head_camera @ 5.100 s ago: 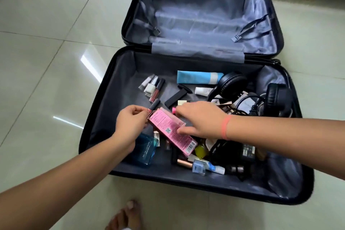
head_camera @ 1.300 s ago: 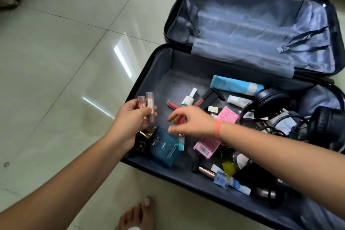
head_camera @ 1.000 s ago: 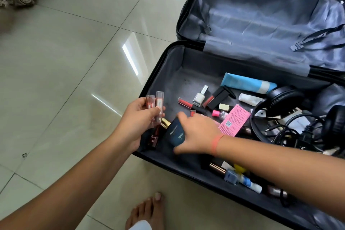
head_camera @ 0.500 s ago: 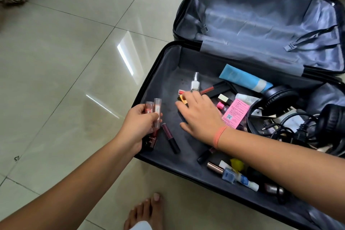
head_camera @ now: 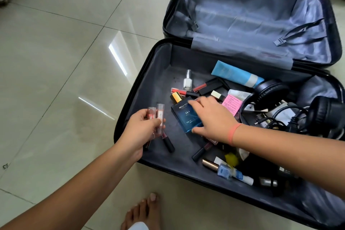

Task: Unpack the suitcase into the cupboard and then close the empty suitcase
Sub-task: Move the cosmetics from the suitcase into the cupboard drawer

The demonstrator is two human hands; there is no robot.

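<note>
- In the near half of the suitcase (head_camera: 164,80), open flat on the tiles (head_camera: 56,61): a scatter of cosmetics on the left, headphones (head_camera: 270,89) and cables (head_camera: 285,119) on the right; nothing in the lid (head_camera: 252,18) at the far side.
- At the near-left rim, left hand (head_camera: 139,132) clenched round two tubes (head_camera: 157,115), caps up; perhaps another stick or two tucked lower in the fist, too hidden to count.
- Just right of it, right hand (head_camera: 212,117) spanning the perfume (head_camera: 183,115): fingertips on the far edge, thumb at the near corner, pinching it lengthwise. Lifted or flat on the lining? Cannot tell.
- Step in hand, most likely: gathering a handful for one trip to the cupboard, nowhere in view.
- To do it well: seat thumb and fingers on opposite flat faces rather than on corners; likely slippery under a tip-only pinch.
- Lift straight up, clear of the lipsticks (head_camera: 183,92) just beside its far end and the pink box (head_camera: 232,105) to the right, so as not to drag them along.
- Hold the gold cap (head_camera: 176,97) level or upward; no squeezing near it.
- Do not stuff the perfume into the full left fist; one load per hand.
- Leave the polish (head_camera: 187,80) and blue tube (head_camera: 237,73), farther off, for a later pass.
- Mind the foot (head_camera: 143,213) on the near side of the rim when rising: likely breakage on tile if dropped.
</note>
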